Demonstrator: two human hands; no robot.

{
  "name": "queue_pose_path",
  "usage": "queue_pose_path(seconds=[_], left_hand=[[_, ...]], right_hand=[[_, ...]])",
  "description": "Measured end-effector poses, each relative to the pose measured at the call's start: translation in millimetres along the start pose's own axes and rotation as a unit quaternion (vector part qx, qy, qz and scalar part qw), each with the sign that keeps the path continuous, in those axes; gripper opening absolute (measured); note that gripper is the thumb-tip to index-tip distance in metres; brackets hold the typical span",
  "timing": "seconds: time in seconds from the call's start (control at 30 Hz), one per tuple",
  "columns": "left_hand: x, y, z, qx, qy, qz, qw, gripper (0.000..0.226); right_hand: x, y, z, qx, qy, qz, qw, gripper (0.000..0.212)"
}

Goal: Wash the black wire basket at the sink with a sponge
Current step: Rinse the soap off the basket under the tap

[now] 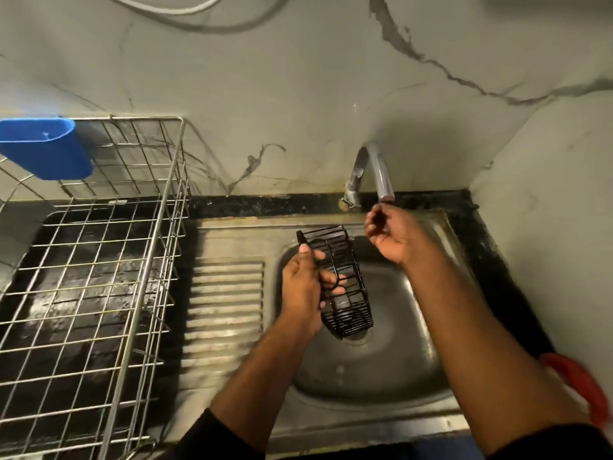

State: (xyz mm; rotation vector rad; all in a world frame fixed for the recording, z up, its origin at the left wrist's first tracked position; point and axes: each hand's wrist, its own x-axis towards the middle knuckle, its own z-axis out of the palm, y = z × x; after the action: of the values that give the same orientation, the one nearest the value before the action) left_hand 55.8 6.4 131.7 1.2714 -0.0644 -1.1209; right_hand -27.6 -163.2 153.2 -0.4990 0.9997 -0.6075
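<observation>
The black wire basket (345, 287) is held upright over the steel sink (381, 370), its lower end near the drain. My left hand (303, 287) grips its left side, fingers hooked through the wires. My right hand (393, 234) is raised just below the spout of the chrome tap (374, 171), fingers loosely curled and holding nothing that I can see. No water stream shows. No sponge is in view.
A large steel wire dish rack (109, 260) stands on the dark counter at the left, with a blue plastic holder (49, 147) hung on its back edge. The ribbed drainboard (225, 300) lies between rack and basin. Something red (577, 383) lies at the right edge.
</observation>
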Motion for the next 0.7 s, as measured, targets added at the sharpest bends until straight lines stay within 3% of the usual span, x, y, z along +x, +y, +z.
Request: queue_pose_path(seconds=[0.13, 0.23, 0.3, 0.37, 0.43, 0.6, 0.7], left_hand=[[14.1, -4.7, 14.8, 0.030, -0.030, -0.022, 0.999, 0.036], [23.9, -4.3, 30.0, 0.052, -0.050, -0.046, 0.996, 0.030], [30.3, -3.6, 41.5, 0.072, -0.062, -0.069, 0.993, 0.025], [34.1, -0.6, 51.2, 0.075, -0.083, -0.084, 0.990, 0.020], [39.2, -0.4, 58.4, 0.076, -0.105, -0.089, 0.988, 0.017], [51.0, -0.5, 81.0, 0.164, -0.118, -0.068, 0.977, 0.031], [56.8, 0.7, 83.0, 0.176, -0.105, -0.058, 0.977, 0.026]], right_hand=[[-36.2, -2.1, 3.0, -0.264, -0.058, -0.080, 0.959, 0.024], [-67.1, -13.3, 6.1, -0.452, -0.101, -0.091, 0.881, 0.020], [-73.1, -21.2, 2.0, -0.538, -0.056, -0.139, 0.829, 0.018], [-64.5, -29.8, -8.0, -0.539, 0.035, -0.227, 0.810, 0.019], [-54.9, -33.3, -22.3, -0.501, 0.072, -0.250, 0.826, 0.020], [-40.3, -30.4, -48.1, -0.397, 0.026, -0.235, 0.887, 0.022], [-33.3, -32.6, -55.5, -0.360, 0.065, -0.270, 0.890, 0.021]])
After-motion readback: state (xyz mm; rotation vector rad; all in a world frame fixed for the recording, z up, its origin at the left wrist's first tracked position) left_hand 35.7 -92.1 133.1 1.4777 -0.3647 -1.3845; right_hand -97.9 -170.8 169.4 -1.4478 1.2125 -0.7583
